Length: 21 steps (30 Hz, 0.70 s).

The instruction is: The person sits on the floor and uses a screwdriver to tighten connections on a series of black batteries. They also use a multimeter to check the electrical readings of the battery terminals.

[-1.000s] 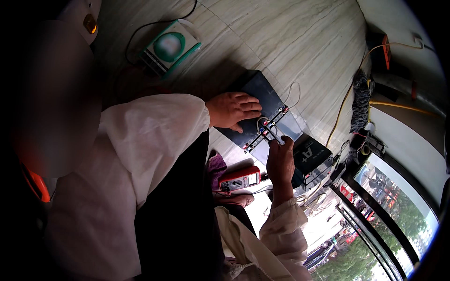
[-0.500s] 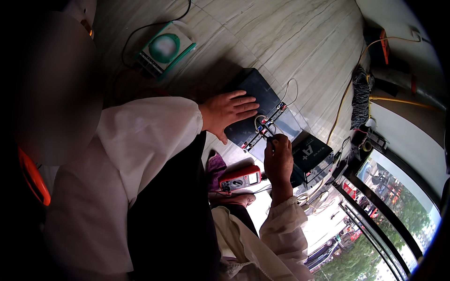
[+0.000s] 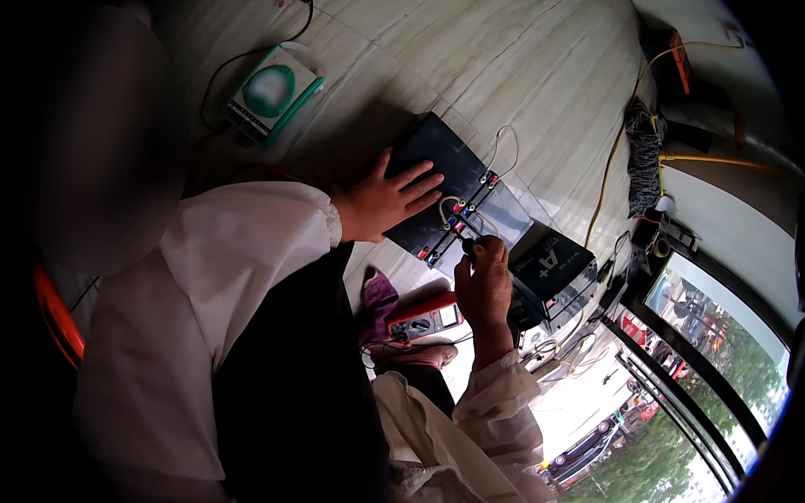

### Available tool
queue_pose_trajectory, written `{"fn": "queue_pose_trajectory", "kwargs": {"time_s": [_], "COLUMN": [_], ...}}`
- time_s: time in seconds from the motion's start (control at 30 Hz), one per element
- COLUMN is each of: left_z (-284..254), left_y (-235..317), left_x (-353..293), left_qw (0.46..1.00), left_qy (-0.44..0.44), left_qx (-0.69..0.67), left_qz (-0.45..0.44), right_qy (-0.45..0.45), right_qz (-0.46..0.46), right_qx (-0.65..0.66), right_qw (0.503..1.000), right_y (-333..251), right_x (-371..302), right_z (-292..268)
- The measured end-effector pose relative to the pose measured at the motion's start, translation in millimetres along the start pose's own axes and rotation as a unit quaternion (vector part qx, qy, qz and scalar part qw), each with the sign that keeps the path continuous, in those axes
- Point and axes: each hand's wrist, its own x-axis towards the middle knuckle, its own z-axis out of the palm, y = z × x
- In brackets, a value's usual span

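Observation:
My left hand [image 3: 387,199] lies on a black battery block [image 3: 438,149] with its fingers spread, steadying nothing else that shows; its thumb is hard to make out. Closed round the dark handle of a screwdriver [image 3: 470,246] is my right hand [image 3: 485,292]. The screwdriver's tip points at a row of terminals [image 3: 457,211] along the battery's side, with red and blue parts and short pale wires; whether it touches a screw is too small to tell. One pale wire loop [image 3: 504,138] rises from the far end of that row.
Beside my right hand stands another black battery [image 3: 549,264]. A red multimeter [image 3: 423,321] lies nearer me, next to a purple cloth [image 3: 377,293] and my foot [image 3: 432,356]. A green-and-white device [image 3: 270,92] with a black cord sits at the far left. Cables and a glass door occupy the right.
The view has shifted slightly, moving the scene up and left. My left hand's fingers have spread wider on the battery. My right hand has drawn back a little, showing more of the screwdriver handle.

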Motion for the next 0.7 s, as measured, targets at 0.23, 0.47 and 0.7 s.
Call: {"fn": "queue_pose_trajectory", "kwargs": {"time_s": [0.23,0.47,0.7], "left_z": [-2,-2,-4], "left_y": [-1,-2,-5], "left_x": [1,3,4], "left_qw": [1.000,1.000,0.999], "left_qy": [-0.002,0.010,0.019], "left_qx": [0.006,0.000,-0.031], "left_qz": [-0.002,-0.002,0.010], "right_qy": [0.002,0.039,0.025], "right_qz": [0.082,-0.021,0.041], "right_qx": [-0.001,0.034,0.076], "right_qw": [0.997,0.998,0.996], "right_y": [-3,11,13], "right_x": [1,4,9], "right_z": [-6,2,-4]}}
